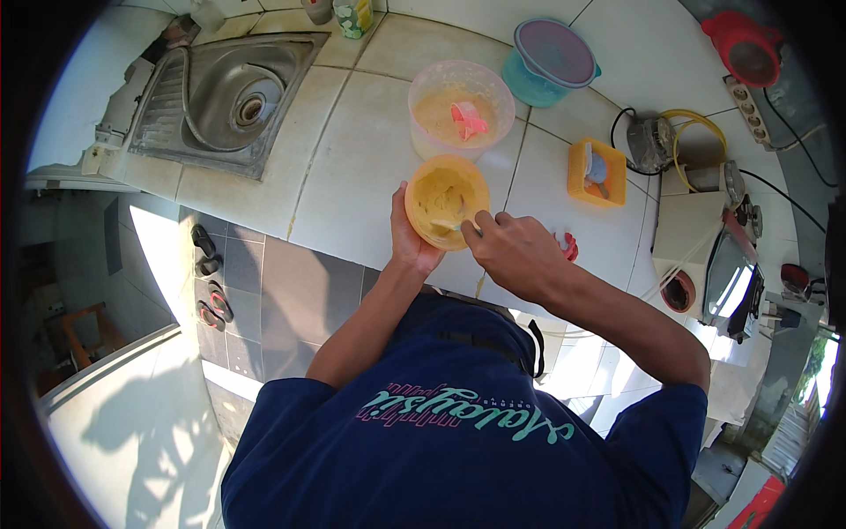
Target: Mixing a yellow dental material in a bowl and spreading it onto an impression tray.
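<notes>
Two bare hands worked at an orange bowl (448,162) near the front edge of a pale tiled counter (361,141), the left hand (412,236) cupping its near left side with the thumb up along the wall, the right hand (515,247) closed around a utensil (462,220) mostly hidden by the fingers at the right rim. A thick yellow mixture (438,198) coated the inside of the bowl; whether its base touched the tiles could not be told. Just beyond its far rim stood a translucent pink tub (432,144) with a pink scoop (470,119) in its beige contents, leaving little room ahead. A lidded teal tub (535,84) stood close behind that to the right. To the left, a broad stretch of bare tile ran to the raised rim of a steel sink (238,163). On the right, a narrower strip of open counter lay between the teal tub and a small yellow-orange box (599,197), while a red object (571,247) showed partly behind the right forearm. Below the front edge, dark floor tiles (300,291) lay in patches of sun and shade
</notes>
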Tool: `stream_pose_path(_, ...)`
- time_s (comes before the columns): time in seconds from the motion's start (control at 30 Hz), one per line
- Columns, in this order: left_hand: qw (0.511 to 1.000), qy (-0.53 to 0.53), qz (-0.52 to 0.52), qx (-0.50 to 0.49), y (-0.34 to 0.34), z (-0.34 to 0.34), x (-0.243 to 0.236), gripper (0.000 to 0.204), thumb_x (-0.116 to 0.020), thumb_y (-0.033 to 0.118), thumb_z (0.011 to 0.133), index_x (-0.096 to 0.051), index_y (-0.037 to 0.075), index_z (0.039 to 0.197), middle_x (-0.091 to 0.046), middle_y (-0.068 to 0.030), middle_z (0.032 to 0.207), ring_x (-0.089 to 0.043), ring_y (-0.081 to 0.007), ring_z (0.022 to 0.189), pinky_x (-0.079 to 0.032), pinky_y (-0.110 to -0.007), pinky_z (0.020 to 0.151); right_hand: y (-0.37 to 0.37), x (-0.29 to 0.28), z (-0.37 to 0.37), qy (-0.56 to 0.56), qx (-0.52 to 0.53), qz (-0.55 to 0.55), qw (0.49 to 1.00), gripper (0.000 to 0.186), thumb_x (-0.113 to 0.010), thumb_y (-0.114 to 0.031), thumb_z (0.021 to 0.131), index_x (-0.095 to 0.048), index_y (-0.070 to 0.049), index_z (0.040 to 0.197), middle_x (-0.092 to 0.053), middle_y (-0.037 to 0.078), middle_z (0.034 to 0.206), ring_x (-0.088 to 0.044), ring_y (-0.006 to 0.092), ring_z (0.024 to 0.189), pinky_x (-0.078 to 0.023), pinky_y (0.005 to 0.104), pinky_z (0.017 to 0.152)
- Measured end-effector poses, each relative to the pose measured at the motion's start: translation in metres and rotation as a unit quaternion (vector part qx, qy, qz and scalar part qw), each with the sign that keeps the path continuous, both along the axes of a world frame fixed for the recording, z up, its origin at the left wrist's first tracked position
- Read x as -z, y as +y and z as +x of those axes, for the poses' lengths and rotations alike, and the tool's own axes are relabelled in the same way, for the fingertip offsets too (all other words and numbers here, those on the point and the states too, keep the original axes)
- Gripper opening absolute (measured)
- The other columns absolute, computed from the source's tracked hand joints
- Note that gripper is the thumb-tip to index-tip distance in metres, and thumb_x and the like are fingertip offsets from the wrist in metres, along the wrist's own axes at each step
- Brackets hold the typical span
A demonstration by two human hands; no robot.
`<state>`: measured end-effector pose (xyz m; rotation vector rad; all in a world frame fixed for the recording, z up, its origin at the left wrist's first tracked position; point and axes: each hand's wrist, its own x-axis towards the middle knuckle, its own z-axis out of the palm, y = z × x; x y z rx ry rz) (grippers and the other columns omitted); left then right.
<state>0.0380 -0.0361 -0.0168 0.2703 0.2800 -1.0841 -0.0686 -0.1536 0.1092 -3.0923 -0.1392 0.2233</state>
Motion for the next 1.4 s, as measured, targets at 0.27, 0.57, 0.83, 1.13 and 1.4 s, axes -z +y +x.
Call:
stream_pose_path(0.27,0.996,-0.02,0.03,0.077,0.005,0.002,-0.012,0.056,-0.036,0.051,0.1,-0.049,0.008,0.134,-0.056,-0.0121,0.13,-0.057,-0.0258,0.118,-0.049,-0.043,0.099,-0.041,-0.004,0.011,0.021,0.074,0.026,0.997,0.008,-0.061,-0.005,0.079,-0.067,-0.003,0.083,-0.061,0.011,0.08,-0.066,0.0279,0.074,-0.053,0.0391,0.059)
stream_pose_path(0.57,0.994,-0.064,0.086,0.032,0.007,0.002,-0.005,0.045,-0.044,0.045,0.1,-0.049,0.008,0.124,-0.057,-0.0083,0.12,-0.057,-0.0221,0.115,-0.05,-0.039,0.098,-0.045,0.013,0.001,-0.04,0.175,0.074,0.981,0.015,-0.057,-0.007,0.086,-0.065,-0.004,0.098,-0.063,0.013,0.083,-0.066,0.0314,0.07,-0.052,0.0431,0.06)
stream_pose_path(0.83,0.953,-0.235,0.18,-0.066,0.002,-0.01,0.021,0.043,-0.04,0.041,0.101,-0.046,0.005,0.125,-0.056,-0.0107,0.119,-0.057,-0.0189,0.11,-0.049,-0.036,0.095,0.039,0.086,-0.054,0.111,0.461,0.503,0.722,0.024,-0.06,-0.022,0.093,-0.072,-0.002,0.099,-0.062,0.011,0.06,-0.056,0.0191,0.049,-0.043,0.0346,0.051)
stream_pose_path(1.13,0.991,-0.103,0.083,0.016,0.009,-0.009,0.033,0.048,-0.033,0.044,0.103,-0.047,0.007,0.131,-0.057,-0.0077,0.125,-0.058,-0.02,0.113,-0.047,-0.038,0.098,-0.018,0.031,-0.016,-0.142,0.152,0.012,0.978,0.021,-0.062,-0.008,0.082,-0.069,-0.003,0.101,-0.06,0.006,0.074,-0.062,0.0218,0.069,-0.051,0.0317,0.057)
stream_pose_path(1.4,0.947,-0.18,0.125,0.237,0.017,-0.001,-0.021,0.065,-0.025,0.058,0.101,-0.039,0.01,0.142,-0.053,-0.0092,0.135,-0.053,-0.0234,0.125,-0.046,-0.044,0.103,-0.03,-0.059,-0.003,-0.023,-0.222,-0.033,0.974,0.004,-0.067,-0.008,0.073,-0.068,-0.006,0.07,-0.062,0.005,0.079,-0.064,0.0205,0.079,-0.053,0.031,0.059)
